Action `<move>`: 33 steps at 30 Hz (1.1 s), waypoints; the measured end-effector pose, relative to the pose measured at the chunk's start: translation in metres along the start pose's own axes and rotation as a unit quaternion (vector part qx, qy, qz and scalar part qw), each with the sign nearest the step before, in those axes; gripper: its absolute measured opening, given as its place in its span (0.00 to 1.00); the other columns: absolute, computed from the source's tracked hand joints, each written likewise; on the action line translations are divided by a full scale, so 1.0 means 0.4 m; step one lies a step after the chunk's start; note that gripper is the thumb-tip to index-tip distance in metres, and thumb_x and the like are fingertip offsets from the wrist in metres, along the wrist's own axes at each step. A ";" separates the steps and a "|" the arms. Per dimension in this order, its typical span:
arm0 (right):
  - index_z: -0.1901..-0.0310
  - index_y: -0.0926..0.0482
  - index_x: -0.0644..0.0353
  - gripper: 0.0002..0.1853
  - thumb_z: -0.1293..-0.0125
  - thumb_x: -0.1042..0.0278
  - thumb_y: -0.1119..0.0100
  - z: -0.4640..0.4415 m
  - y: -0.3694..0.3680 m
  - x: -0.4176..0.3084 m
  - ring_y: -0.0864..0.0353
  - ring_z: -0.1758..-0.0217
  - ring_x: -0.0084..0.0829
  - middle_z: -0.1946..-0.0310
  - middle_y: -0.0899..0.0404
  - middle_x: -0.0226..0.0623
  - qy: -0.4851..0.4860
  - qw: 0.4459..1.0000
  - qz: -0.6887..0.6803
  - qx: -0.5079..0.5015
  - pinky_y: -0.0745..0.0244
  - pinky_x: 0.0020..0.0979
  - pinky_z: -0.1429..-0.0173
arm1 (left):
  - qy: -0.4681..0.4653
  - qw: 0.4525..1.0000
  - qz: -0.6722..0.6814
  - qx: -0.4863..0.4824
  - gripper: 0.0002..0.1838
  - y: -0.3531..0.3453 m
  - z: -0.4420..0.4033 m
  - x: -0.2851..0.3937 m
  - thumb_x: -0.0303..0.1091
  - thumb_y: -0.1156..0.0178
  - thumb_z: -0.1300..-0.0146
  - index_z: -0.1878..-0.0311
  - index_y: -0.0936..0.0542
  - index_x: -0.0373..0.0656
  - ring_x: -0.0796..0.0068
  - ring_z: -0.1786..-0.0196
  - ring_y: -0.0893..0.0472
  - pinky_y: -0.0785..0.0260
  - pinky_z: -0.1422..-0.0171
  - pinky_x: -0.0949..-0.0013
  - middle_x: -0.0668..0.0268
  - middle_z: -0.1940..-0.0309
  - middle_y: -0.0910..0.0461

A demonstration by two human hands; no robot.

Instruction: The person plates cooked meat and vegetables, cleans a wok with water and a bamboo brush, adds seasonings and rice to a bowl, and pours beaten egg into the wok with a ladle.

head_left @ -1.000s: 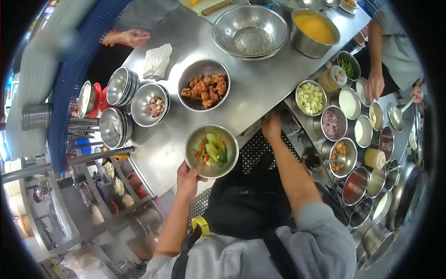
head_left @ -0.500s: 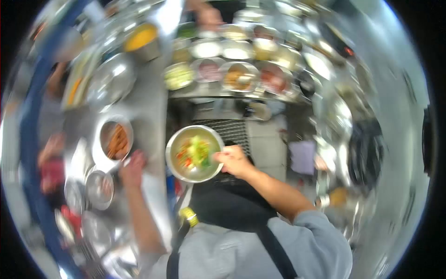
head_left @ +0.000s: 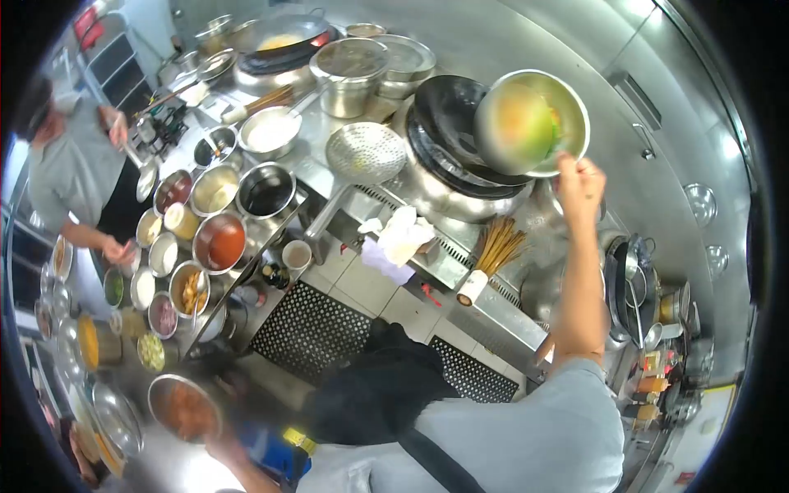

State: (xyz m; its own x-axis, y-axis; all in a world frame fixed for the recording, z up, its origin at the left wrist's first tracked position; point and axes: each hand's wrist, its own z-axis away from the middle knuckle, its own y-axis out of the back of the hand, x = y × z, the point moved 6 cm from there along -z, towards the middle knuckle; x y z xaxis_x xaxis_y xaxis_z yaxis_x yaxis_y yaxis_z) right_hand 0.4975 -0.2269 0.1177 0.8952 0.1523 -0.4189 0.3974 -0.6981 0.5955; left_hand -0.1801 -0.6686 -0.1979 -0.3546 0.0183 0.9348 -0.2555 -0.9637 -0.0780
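Note:
My right hand (head_left: 582, 185) grips the rim of a metal bowl (head_left: 578, 107), tilted on its side above the black wok (head_left: 448, 123) on the range. Chopped green, yellow and red vegetables (head_left: 530, 123) show as a blur in the bowl's mouth. At the lower left, my left hand (head_left: 226, 448) is closed at the near rim of another metal bowl (head_left: 156, 394), which holds orange-brown pieces (head_left: 189, 411). This hand is blurred and its fingers are partly hidden.
A perforated ladle (head_left: 366, 154) lies left of the wok. A bamboo brush (head_left: 493, 255) and white cloths (head_left: 399, 234) rest along the range's front. Several ingredient bowls, one with red sauce (head_left: 220, 242), line the left counter. Across it stands a co-worker (head_left: 78, 164) with a ladle (head_left: 146, 179).
The view has turned right toward the range. My right hand has carried the vegetable bowl from in front of me to over the wok and tipped it. My left hand stays by the other bowl.

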 end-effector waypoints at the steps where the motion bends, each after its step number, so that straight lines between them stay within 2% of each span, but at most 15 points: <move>1: 0.63 0.18 0.67 0.12 0.33 0.64 0.39 -0.034 0.020 0.038 0.25 0.76 0.31 0.74 0.18 0.36 -0.081 0.992 -0.089 -0.028 0.26 0.34 0.68 | 0.083 0.990 0.103 -0.048 0.08 -0.065 -0.023 -0.052 0.31 0.44 0.34 0.55 0.23 0.39 0.72 0.67 0.19 0.24 0.65 0.72 0.64 0.64 0.19; 3: 0.68 0.21 0.64 0.11 0.35 0.64 0.40 -0.101 0.015 0.169 0.29 0.87 0.23 0.82 0.23 0.33 -0.196 0.960 -0.200 0.002 0.34 0.23 0.81 | 0.056 0.994 -0.044 -0.082 0.09 -0.255 0.034 -0.029 0.31 0.43 0.37 0.54 0.24 0.40 0.71 0.68 0.19 0.25 0.72 0.71 0.64 0.65 0.19; 4: 0.68 0.21 0.64 0.10 0.36 0.65 0.40 -0.108 0.008 0.212 0.30 0.87 0.22 0.82 0.24 0.33 -0.237 0.943 -0.235 0.014 0.36 0.23 0.81 | 0.131 0.988 0.026 -0.077 0.10 -0.408 0.119 -0.007 0.30 0.43 0.38 0.54 0.24 0.40 0.71 0.68 0.18 0.25 0.74 0.71 0.63 0.64 0.19; 6: 0.69 0.23 0.63 0.08 0.38 0.67 0.40 -0.108 -0.008 0.286 0.32 0.86 0.20 0.82 0.26 0.32 -0.313 0.897 -0.308 0.041 0.40 0.23 0.82 | 0.128 0.959 0.011 -0.252 0.17 -0.625 0.151 -0.032 0.28 0.44 0.40 0.47 0.26 0.38 0.69 0.68 0.18 0.26 0.78 0.69 0.61 0.61 0.20; 10: 0.70 0.23 0.62 0.08 0.39 0.67 0.38 -0.075 -0.016 0.316 0.34 0.87 0.20 0.83 0.26 0.33 -0.368 0.872 -0.325 0.006 0.40 0.23 0.83 | 0.093 0.907 -0.024 -0.410 0.28 -1.090 0.395 0.073 0.27 0.47 0.41 0.36 0.34 0.34 0.64 0.66 0.17 0.26 0.78 0.69 0.55 0.56 0.21; 14: 0.72 0.23 0.61 0.08 0.39 0.67 0.39 -0.024 0.037 0.311 0.33 0.86 0.20 0.83 0.25 0.32 -0.391 0.865 -0.314 -0.020 0.41 0.23 0.83 | 0.013 0.791 -0.088 -0.606 0.27 -1.486 0.550 0.133 0.27 0.48 0.41 0.36 0.34 0.35 0.65 0.71 0.17 0.26 0.80 0.69 0.52 0.58 0.20; 16: 0.73 0.23 0.61 0.09 0.39 0.67 0.39 0.009 0.067 0.299 0.33 0.86 0.20 0.82 0.25 0.32 -0.399 0.860 -0.317 -0.009 0.41 0.23 0.82 | -0.128 0.758 -0.094 -0.633 0.25 -1.648 0.649 0.175 0.28 0.51 0.39 0.37 0.34 0.34 0.68 0.71 0.18 0.27 0.80 0.71 0.53 0.60 0.19; 18: 0.74 0.22 0.61 0.09 0.39 0.67 0.39 0.035 0.098 0.278 0.33 0.85 0.19 0.83 0.25 0.31 -0.414 0.852 -0.320 0.015 0.41 0.23 0.82 | -0.270 0.710 -0.172 -0.627 0.24 -1.798 0.710 0.168 0.28 0.51 0.39 0.39 0.34 0.34 0.55 0.65 0.16 0.23 0.73 0.59 0.46 0.59 0.19; 20: 0.73 0.21 0.61 0.09 0.38 0.66 0.39 0.071 0.123 0.265 0.33 0.85 0.19 0.83 0.25 0.30 -0.439 0.846 -0.300 0.037 0.41 0.22 0.82 | -0.538 0.591 -0.201 -0.567 0.25 -1.950 0.760 0.111 0.27 0.49 0.40 0.38 0.37 0.35 0.37 0.60 0.18 0.24 0.59 0.45 0.37 0.57 0.21; 22: 0.73 0.21 0.61 0.09 0.38 0.66 0.39 0.102 0.138 0.257 0.32 0.85 0.19 0.83 0.25 0.30 -0.463 0.841 -0.277 0.048 0.41 0.22 0.82 | -0.568 0.536 -0.249 -0.572 0.28 -2.057 0.826 0.040 0.27 0.47 0.40 0.37 0.41 0.35 0.26 0.58 0.23 0.31 0.48 0.39 0.32 0.57 0.25; 23: 0.73 0.21 0.62 0.10 0.37 0.67 0.39 0.098 0.144 0.253 0.32 0.86 0.18 0.83 0.25 0.30 -0.446 0.849 -0.277 0.059 0.41 0.21 0.83 | -0.588 0.523 -0.246 -0.566 0.30 -2.070 0.838 0.027 0.27 0.46 0.40 0.36 0.43 0.35 0.30 0.59 0.21 0.27 0.52 0.40 0.35 0.56 0.25; 24: 0.74 0.21 0.61 0.10 0.36 0.67 0.39 0.109 0.150 0.243 0.31 0.86 0.18 0.83 0.24 0.31 -0.449 0.850 -0.266 0.069 0.40 0.21 0.83 | -0.625 0.444 -0.330 -0.550 0.31 -2.117 0.871 -0.028 0.27 0.45 0.40 0.33 0.43 0.35 0.39 0.59 0.17 0.22 0.55 0.47 0.38 0.50 0.26; 26: 0.75 0.21 0.61 0.11 0.36 0.68 0.40 0.135 0.156 0.220 0.31 0.86 0.17 0.83 0.23 0.31 -0.451 0.855 -0.243 0.081 0.40 0.20 0.84 | -0.705 0.372 -0.339 -0.499 0.34 -2.173 0.892 -0.058 0.27 0.45 0.40 0.31 0.44 0.35 0.48 0.58 0.15 0.19 0.58 0.55 0.42 0.41 0.29; 28: 0.75 0.21 0.61 0.10 0.36 0.68 0.39 0.146 0.153 0.224 0.32 0.87 0.16 0.83 0.23 0.31 -0.458 0.855 -0.225 0.089 0.40 0.19 0.85 | -0.744 0.399 -0.302 -0.444 0.34 -2.181 0.902 -0.011 0.27 0.45 0.39 0.30 0.44 0.38 0.52 0.59 0.14 0.18 0.59 0.59 0.45 0.36 0.32; 33: 0.74 0.21 0.61 0.09 0.37 0.68 0.38 0.167 0.083 0.244 0.33 0.88 0.17 0.84 0.25 0.29 -0.486 0.841 -0.217 0.101 0.42 0.19 0.86 | -0.579 0.617 -0.154 -0.510 0.35 -2.152 0.768 0.075 0.26 0.48 0.42 0.30 0.43 0.37 0.44 0.53 0.18 0.22 0.55 0.52 0.42 0.42 0.29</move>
State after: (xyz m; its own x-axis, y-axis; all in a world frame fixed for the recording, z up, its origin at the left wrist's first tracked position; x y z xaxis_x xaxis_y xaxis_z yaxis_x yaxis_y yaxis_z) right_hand 0.5845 -0.2818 0.0507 0.0481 -0.1512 -0.9873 0.5134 -0.8442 0.1543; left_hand 0.3055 0.0795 0.0039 0.5816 -0.6134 0.5343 -0.7930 -0.2812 0.5404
